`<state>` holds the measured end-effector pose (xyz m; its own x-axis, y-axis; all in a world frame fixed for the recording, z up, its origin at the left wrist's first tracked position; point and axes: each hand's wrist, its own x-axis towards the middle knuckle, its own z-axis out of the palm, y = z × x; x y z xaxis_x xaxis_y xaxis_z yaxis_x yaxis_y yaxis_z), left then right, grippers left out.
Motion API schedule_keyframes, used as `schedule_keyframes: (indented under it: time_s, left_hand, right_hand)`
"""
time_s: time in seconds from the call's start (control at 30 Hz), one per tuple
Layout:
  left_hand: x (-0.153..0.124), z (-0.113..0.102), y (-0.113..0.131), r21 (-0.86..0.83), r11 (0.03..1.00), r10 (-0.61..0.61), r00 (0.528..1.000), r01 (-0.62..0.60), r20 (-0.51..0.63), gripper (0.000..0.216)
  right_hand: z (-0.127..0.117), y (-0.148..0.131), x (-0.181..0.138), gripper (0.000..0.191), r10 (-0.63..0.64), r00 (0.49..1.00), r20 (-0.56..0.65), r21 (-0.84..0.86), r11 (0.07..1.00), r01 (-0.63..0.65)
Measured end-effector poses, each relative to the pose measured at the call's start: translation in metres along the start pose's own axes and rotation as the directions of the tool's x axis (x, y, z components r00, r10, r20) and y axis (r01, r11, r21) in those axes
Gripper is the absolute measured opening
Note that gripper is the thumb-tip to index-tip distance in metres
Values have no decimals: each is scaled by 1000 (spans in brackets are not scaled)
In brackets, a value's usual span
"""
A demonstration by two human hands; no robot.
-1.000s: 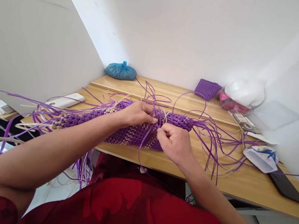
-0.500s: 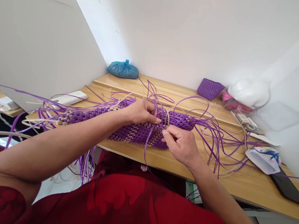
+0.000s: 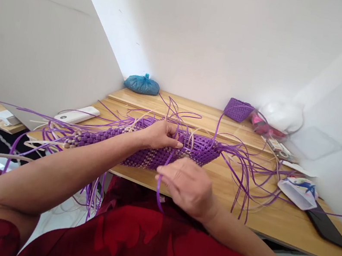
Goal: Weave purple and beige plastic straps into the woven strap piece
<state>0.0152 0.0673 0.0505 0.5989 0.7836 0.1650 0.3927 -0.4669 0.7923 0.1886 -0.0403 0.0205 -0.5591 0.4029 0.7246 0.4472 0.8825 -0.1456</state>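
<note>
A long purple and beige woven piece (image 3: 144, 158) lies across the table, with loose strips sprouting from both ends and its upper edge. My left hand (image 3: 165, 135) grips its upper edge near the middle, thumb pressed over the weave. Closer to me, my right hand (image 3: 186, 185) is closed on a purple strip (image 3: 159, 193), whose tail hangs down toward my lap. That strip runs up from my right fingers to the weave beside my left thumb. Part of the woven piece is hidden behind my left hand and forearm.
At the back stand a blue tied bag (image 3: 142, 84), a small purple woven pouch (image 3: 238, 110) and a white plastic bag (image 3: 282, 116). On the right, a clear container (image 3: 298, 192) rests by a dark flat object (image 3: 328, 226). A white device (image 3: 77, 115) lies at left.
My right hand has moved down and toward me, drawing the purple strip away from the weave. My left hand stays on the woven piece. The view has tilted slightly.
</note>
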Motion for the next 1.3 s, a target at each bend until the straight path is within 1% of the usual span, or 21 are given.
schedule_keyframes:
  time_s: [0.07, 0.17, 0.23, 0.33, 0.47, 0.57, 0.63, 0.7, 0.77, 0.8, 0.83, 0.87, 0.93, 1.0, 1.07, 1.1, 1.13, 1.17, 1.2, 1.23, 1.3]
  left_hand:
    - [-1, 1, 0, -1, 1000, -2, 1000, 2, -10, 27]
    - [-1, 0, 3, -4, 1000, -9, 1000, 9, 4, 25]
    - [-2, -1, 5, -5, 1000, -14, 999, 15, 29, 25]
    - [-2, -4, 9, -22, 999, -37, 999, 38, 37, 24]
    - [-2, -2, 11, -50, 997, -51, 998, 53, 33, 29]
    - [-2, 1, 12, -40, 996, -75, 997, 74, -20, 28]
    - [-2, 2, 13, -44, 995, -86, 996, 85, -23, 27]
    - [-2, 2, 13, -56, 994, -96, 995, 96, -2, 28]
    - [-2, 1, 10, -73, 991, -110, 994, 111, 15, 30]
    - [-1, 1, 9, -83, 990, -116, 993, 117, 19, 31]
    - [-1, 0, 7, -94, 988, -118, 993, 119, 22, 31]
    - [-1, 0, 5, -105, 987, -118, 993, 119, 24, 31]
    - [1, 0, 2, -113, 987, -109, 994, 111, 28, 29]
    - [2, 0, 0, -114, 989, -94, 995, 96, 25, 27]
    - [3, 0, -1, -103, 991, -83, 996, 84, 19, 27]
    - [3, -1, 0, -96, 992, -82, 996, 84, 17, 27]
    - [3, -1, 0, -89, 992, -84, 996, 84, 15, 27]
    - [3, -1, 0, -83, 993, -85, 996, 86, 15, 26]
    - [3, -2, 0, -80, 993, -89, 996, 90, 18, 26]
    - [3, -2, 1, -81, 992, -92, 996, 93, 20, 26]
    - [3, -2, 1, -82, 992, -96, 995, 97, 23, 25]
  right_hand:
    - [-11, 7, 17, 16, 190, 977, -101, 33, 982, -187]
    - [-24, 29, 35, 15, 401, 910, -106, -92, 907, -411]
    - [-27, 43, 40, 14, 446, 891, -78, -170, 875, -453]
    - [-26, 51, 41, 12, 464, 883, -68, -206, 860, -468]
    - [-20, 45, 43, 14, 498, 866, -37, -237, 838, -492]
    - [-22, 41, 50, 14, 552, 833, 26, -205, 819, -536]
    - [-31, 48, 60, 11, 628, 771, 104, -94, 778, -621]
    - [-48, 66, 76, 13, 736, 661, 147, 96, 654, -750]
    - [-71, 93, 94, 19, 843, 527, 103, 311, 476, -823]
    - [-83, 107, 102, 21, 870, 490, 52, 411, 429, -805]
    - [-94, 119, 108, 27, 897, 441, 43, 469, 371, -801]
    - [-103, 128, 112, 36, 909, 415, 42, 496, 342, -798]
    - [-113, 133, 111, 56, 898, 435, 57, 460, 364, -810]
    - [-110, 119, 101, 66, 842, 534, 71, 304, 492, -816]
    - [-97, 92, 85, 55, 718, 681, 141, 48, 683, -729]
    - [-89, 77, 77, 42, 622, 754, 210, -92, 780, -619]
    - [-81, 62, 69, 29, 521, 802, 292, -213, 853, -477]
    - [-74, 49, 62, 18, 447, 824, 350, -315, 884, -346]
    - [-69, 38, 56, 12, 418, 832, 363, -411, 874, -260]
    - [-65, 29, 51, 11, 414, 835, 362, -486, 849, -210]
    - [-64, 15, 44, 13, 447, 825, 345, -537, 815, -217]
